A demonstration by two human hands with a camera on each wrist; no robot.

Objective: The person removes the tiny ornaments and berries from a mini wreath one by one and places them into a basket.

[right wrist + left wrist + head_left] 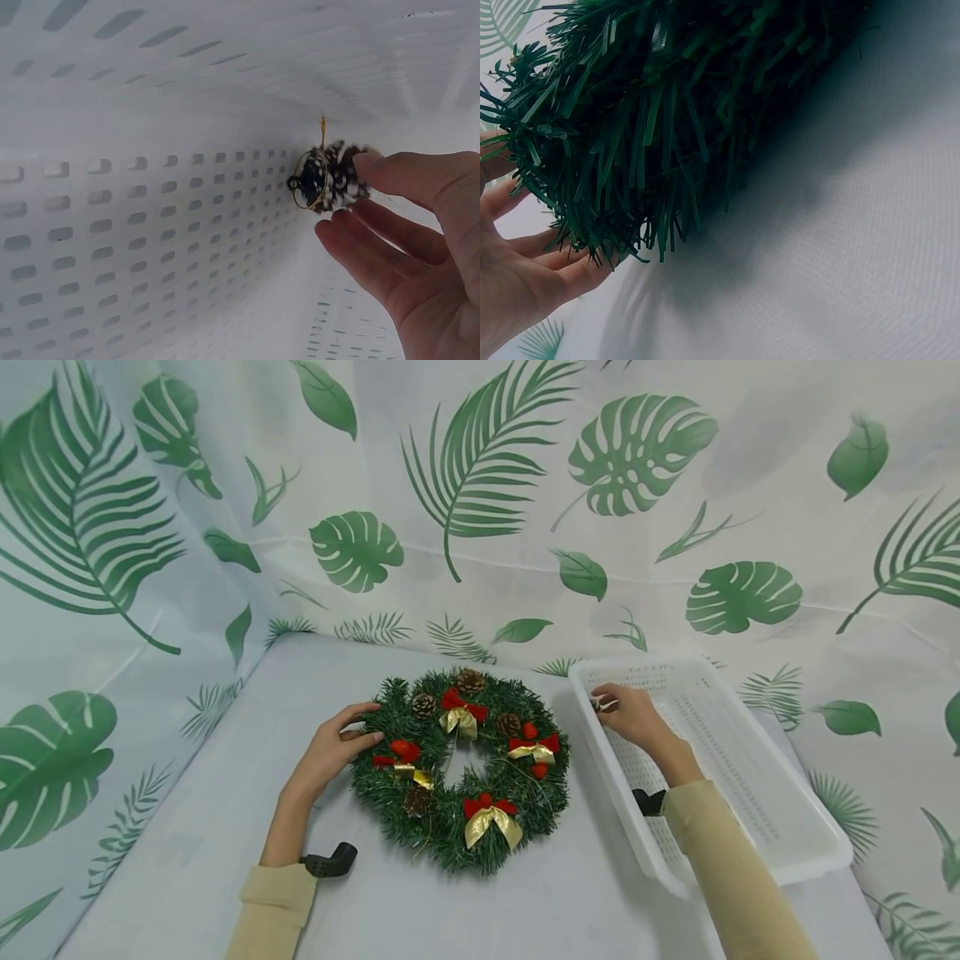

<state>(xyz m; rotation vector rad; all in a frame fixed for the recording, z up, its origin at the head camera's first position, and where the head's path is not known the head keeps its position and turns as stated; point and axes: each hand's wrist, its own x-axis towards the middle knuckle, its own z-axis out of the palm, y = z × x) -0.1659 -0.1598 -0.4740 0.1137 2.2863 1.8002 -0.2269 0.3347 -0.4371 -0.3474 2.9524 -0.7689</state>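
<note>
A green wreath [543, 793] lies on the white table, dressed with red and gold bows, red berries and several pinecones. At its left edge my left hand [327, 758] holds the rim, thumb and fingers against the green tinsel [652, 127]. My right hand [632, 717] is inside the white basket [821, 839], near its left wall. Between thumb and fingertips it pinches a small pinecone [341, 178] with white-tipped scales and a gold cord loop. In the head view the fingers hide most of this pinecone.
The basket, with slotted walls and floor, stands to the right of the wreath on the white-covered table [202, 827]. Behind and to the left hang white curtains [517, 602] printed with green leaves. Black wrist devices [332, 860] sit at the sleeve ends.
</note>
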